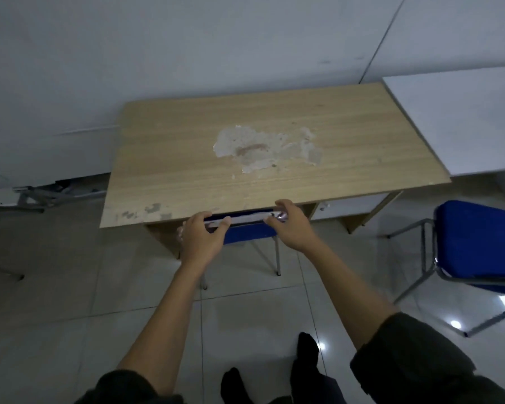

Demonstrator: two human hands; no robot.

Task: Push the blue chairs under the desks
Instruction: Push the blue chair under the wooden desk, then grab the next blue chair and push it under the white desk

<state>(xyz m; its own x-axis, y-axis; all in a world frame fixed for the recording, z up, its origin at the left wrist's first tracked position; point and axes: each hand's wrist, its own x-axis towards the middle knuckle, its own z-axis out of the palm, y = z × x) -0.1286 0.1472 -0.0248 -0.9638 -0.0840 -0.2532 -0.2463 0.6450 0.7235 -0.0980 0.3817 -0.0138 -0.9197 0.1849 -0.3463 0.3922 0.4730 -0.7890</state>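
Observation:
A blue chair stands tucked under the wooden desk; only the top of its backrest and two metal rear legs show at the desk's front edge. My left hand grips the left end of the backrest's top rail. My right hand grips the right end of the same rail. A second blue chair stands out on the floor at the right, in front of a white desk.
The wooden desk has a large peeled patch on its top and stands against a white wall. Metal frame parts lie on the floor at the left. The floor is glossy tile; my feet in dark socks are behind the chair.

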